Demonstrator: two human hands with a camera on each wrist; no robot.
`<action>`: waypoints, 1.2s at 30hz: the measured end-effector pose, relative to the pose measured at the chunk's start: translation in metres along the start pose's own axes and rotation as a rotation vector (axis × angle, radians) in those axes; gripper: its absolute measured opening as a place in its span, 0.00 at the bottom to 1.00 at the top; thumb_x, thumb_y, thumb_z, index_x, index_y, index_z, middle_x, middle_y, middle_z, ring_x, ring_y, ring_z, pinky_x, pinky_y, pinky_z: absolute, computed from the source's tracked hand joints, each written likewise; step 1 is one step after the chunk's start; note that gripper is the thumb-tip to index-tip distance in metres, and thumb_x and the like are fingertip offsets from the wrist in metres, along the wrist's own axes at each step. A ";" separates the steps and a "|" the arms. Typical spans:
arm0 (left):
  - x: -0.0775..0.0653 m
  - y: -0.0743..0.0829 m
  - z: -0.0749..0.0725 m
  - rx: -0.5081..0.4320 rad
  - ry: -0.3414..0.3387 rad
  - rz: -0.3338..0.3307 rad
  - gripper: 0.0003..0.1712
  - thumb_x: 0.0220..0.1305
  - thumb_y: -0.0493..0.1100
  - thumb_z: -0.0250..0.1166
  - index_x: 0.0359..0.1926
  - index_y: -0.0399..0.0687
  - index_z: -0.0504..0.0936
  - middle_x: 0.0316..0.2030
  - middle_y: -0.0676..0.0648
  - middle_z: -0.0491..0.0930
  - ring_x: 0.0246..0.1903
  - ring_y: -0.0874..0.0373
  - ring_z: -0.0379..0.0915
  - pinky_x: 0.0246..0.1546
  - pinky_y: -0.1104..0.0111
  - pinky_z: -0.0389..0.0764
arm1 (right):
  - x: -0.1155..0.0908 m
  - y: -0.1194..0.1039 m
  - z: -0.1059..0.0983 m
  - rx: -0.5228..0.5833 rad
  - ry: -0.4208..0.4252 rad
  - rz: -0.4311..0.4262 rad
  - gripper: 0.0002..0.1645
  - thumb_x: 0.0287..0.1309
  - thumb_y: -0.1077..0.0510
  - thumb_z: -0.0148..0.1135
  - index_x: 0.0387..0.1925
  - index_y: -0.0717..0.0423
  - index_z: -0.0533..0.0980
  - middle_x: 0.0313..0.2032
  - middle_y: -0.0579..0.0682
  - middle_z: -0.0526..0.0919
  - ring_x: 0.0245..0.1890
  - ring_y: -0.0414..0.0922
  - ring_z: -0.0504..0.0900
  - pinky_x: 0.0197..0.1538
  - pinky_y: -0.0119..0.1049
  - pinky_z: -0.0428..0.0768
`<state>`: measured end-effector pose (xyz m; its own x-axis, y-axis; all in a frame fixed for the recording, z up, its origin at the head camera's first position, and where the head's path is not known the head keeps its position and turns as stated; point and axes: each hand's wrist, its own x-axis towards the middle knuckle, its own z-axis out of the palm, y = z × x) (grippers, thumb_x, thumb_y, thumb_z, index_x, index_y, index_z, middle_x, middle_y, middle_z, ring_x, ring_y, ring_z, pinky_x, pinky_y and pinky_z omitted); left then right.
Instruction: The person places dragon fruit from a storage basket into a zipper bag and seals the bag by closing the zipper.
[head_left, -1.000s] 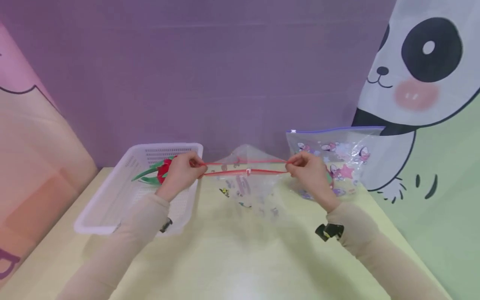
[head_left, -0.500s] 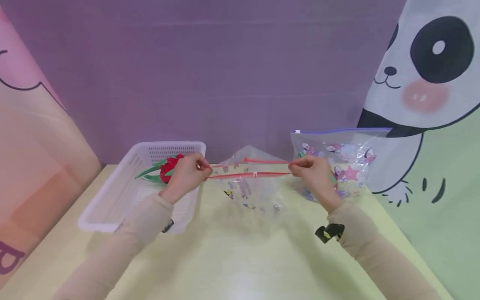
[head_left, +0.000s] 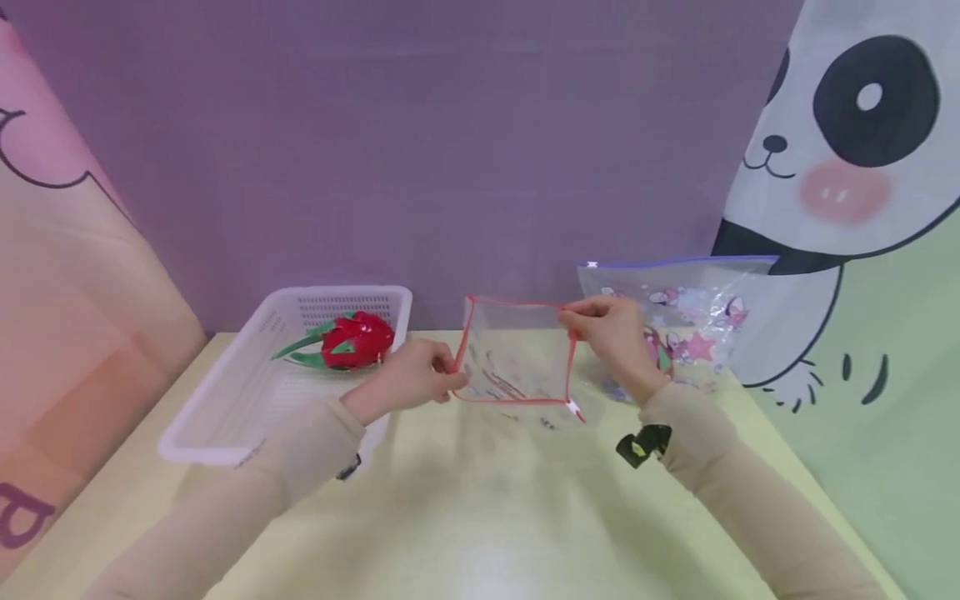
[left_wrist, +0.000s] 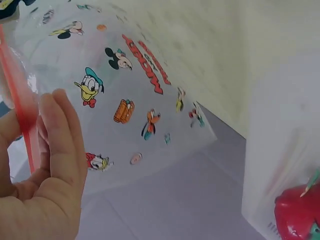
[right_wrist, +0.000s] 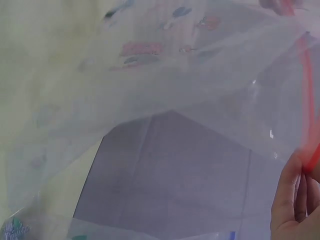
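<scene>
Between the two hands is a clear zip bag [head_left: 517, 350] with a red-edged mouth, spread wide into a four-sided opening. Cartoon figures are printed on the bag [left_wrist: 120, 100], as the left wrist view shows. My left hand [head_left: 416, 372] pinches the red edge at the mouth's left side. The right hand [head_left: 611, 337] pinches the red edge at the back right corner. A white slider [head_left: 573, 407] sits at the front right corner of the mouth. Left of the hands, a red dragon fruit [head_left: 360, 340] with green leaf tips lies in a white basket [head_left: 180, 433].
A second clear bag [head_left: 697, 308] with a blue zip stands upright behind the right hand, something green and red partly visible in it. The pale table [head_left: 480, 517] runs back to a purple backdrop [head_left: 450, 150].
The bag's mouth has gone from a narrow slit to a wide four-sided opening. My left hand has moved right and toward me, uncovering the dragon fruit. The right hand has shifted slightly.
</scene>
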<state>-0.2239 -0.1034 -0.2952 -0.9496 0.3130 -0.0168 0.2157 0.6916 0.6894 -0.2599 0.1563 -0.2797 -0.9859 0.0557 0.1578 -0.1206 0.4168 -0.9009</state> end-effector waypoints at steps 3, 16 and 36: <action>-0.003 0.001 0.008 0.006 -0.060 -0.010 0.09 0.58 0.46 0.63 0.30 0.45 0.78 0.28 0.49 0.80 0.23 0.60 0.77 0.26 0.70 0.75 | -0.002 0.000 0.003 -0.035 -0.019 -0.004 0.13 0.53 0.56 0.65 0.39 0.59 0.80 0.31 0.47 0.83 0.28 0.38 0.80 0.33 0.28 0.79; -0.012 -0.013 0.023 -0.005 -0.148 0.016 0.10 0.58 0.48 0.63 0.36 0.47 0.81 0.27 0.51 0.79 0.23 0.59 0.72 0.24 0.71 0.74 | -0.009 0.015 0.015 -0.133 -0.160 -0.085 0.08 0.51 0.58 0.66 0.34 0.57 0.81 0.32 0.52 0.84 0.29 0.41 0.78 0.33 0.31 0.77; -0.028 -0.059 -0.059 0.170 -0.023 0.309 0.18 0.57 0.42 0.64 0.50 0.45 0.76 0.42 0.48 0.80 0.42 0.56 0.76 0.45 0.62 0.78 | -0.013 0.026 0.008 -0.143 -0.203 -0.179 0.07 0.50 0.60 0.66 0.33 0.59 0.81 0.32 0.53 0.84 0.31 0.47 0.81 0.34 0.34 0.79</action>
<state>-0.2239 -0.1912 -0.2923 -0.8286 0.5376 0.1564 0.5288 0.6597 0.5340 -0.2516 0.1589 -0.3081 -0.9553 -0.2065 0.2118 -0.2910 0.5279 -0.7979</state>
